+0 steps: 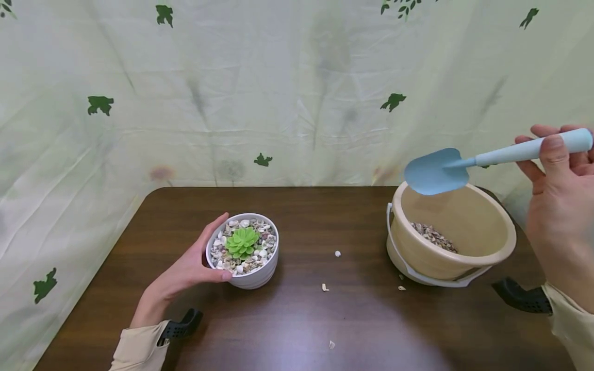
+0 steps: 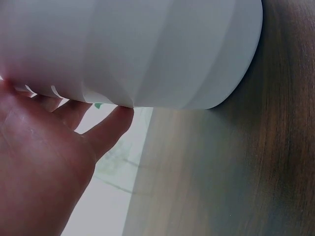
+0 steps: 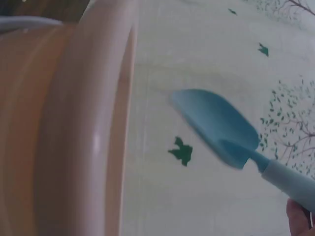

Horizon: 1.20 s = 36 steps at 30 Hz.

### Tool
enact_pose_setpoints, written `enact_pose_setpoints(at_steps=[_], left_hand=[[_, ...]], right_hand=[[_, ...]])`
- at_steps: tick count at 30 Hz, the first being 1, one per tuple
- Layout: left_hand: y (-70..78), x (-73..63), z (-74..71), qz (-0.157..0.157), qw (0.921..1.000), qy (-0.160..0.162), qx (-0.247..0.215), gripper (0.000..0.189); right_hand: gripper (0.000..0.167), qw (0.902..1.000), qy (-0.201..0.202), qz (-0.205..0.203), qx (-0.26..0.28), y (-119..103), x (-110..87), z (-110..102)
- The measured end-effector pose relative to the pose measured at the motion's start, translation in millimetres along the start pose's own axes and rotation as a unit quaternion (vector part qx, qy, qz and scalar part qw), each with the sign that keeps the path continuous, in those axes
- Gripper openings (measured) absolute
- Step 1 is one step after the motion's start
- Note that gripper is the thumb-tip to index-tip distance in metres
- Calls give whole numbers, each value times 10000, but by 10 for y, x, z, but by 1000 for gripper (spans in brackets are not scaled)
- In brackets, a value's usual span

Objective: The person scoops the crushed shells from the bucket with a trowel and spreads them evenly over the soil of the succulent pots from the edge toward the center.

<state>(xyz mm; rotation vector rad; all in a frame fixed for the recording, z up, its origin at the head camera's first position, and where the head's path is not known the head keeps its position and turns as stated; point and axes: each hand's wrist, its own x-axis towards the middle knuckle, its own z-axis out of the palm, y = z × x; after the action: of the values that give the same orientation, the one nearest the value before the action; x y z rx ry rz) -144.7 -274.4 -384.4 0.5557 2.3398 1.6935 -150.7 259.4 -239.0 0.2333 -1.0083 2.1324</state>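
Observation:
My left hand (image 1: 195,263) holds a white ribbed flowerpot (image 1: 257,278) by its left side, thumb at the front rim and fingers behind. The left wrist view shows the fingers against the pot's wall and its base down at the tabletop. Inside the pot a green succulent (image 1: 242,242) sits among small shells and pebbles. With my right hand (image 1: 563,190) I grip a light blue garden trowel (image 1: 438,170) by its handle. Its blade is raised over the left rear rim of a beige bucket (image 1: 482,226), and no shells show on it. Shell pieces (image 1: 433,237) lie on the bucket's floor.
The dark wooden table (image 1: 297,330) bears several stray bits, among them a white shell (image 1: 337,253) and a pale fragment (image 1: 325,287). The bucket's white handle (image 1: 431,281) hangs down along its front. Behind the table hangs a pale curtain (image 1: 287,93) with green leaf prints.

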Motion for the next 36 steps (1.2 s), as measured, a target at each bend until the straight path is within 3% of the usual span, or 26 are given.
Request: enact_pose_setpoints(at_steps=[7,10,13,17,18,20,21,25,27,29,32,34,36], left_hand=[[17,-2,2,-73,10000,-5,10,104],[17,-4,-1,-74,10000,0,11,104],[15,-5,-3,-69,10000,-1,33,104],[12,-5,-5,-69,10000,-4,31,104],[12,-5,-5,-65,10000,-3,20,104],[10,-5,-6,-45,10000,-1,-10,105],[10,-5,-6,-27,10000,-2,-29,105],[5,-4,-6,21,10000,-7,-50,106],[4,-5,-5,31,10000,-14,-67,106],[1,-6,-5,20,10000,-8,-79,106],[-2,-6,-3,16,9999,-11,-127,107],[-6,-5,-1,10,9999,0,-138,107],[-9,-4,4,9,9999,1,-140,107]], right_hand=[[32,9955,-562,7,-769,2,4,-142],[31,9896,-863,237,-1129,53,-3,-200],[30,9796,-1282,673,-1390,102,12,-276],[28,9542,-1860,1302,-1948,163,63,-392],[28,9465,-1965,1452,-2106,177,77,-421],[28,9160,-2189,1595,-2958,199,105,-475],[30,8959,-2303,1640,-3427,210,120,-498],[38,7991,-2690,1739,-5088,242,155,-564],[46,7732,-2840,1832,-5366,267,163,-580],[47,7643,-2939,1987,-5385,296,166,-587],[53,7405,-3042,2074,-5622,334,181,-592],[56,7348,-3053,2187,-5649,368,200,-593],[57,7352,-3026,2347,-5593,405,220,-595]])
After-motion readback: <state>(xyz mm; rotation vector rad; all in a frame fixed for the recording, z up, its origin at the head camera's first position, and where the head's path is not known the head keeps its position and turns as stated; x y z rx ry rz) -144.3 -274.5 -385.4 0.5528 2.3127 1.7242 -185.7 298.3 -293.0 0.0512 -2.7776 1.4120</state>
